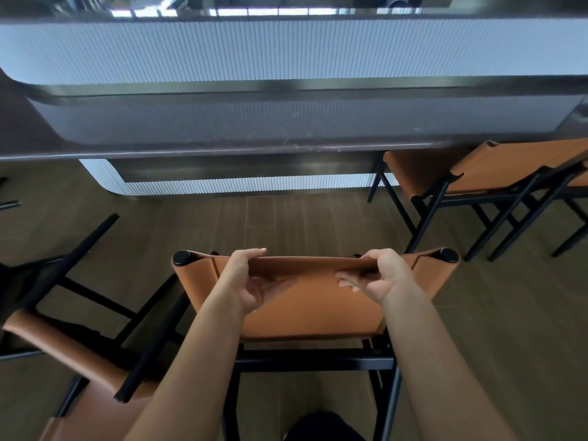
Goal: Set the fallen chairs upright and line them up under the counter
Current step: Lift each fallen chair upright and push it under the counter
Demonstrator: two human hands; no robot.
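Wood floor (286, 218) before the worktop (254, 148): tan chair (302, 316), seemingly upright and short of it, is being gripped at the backrest top by left hand (246, 281) and right hand (378, 278), fingers (345, 276) curled round the edge. Likely next: a straight forward push is being called for, alongside the tucked chair (477, 173).

no readable text, no labels, no brands, no numbers or signs on anything
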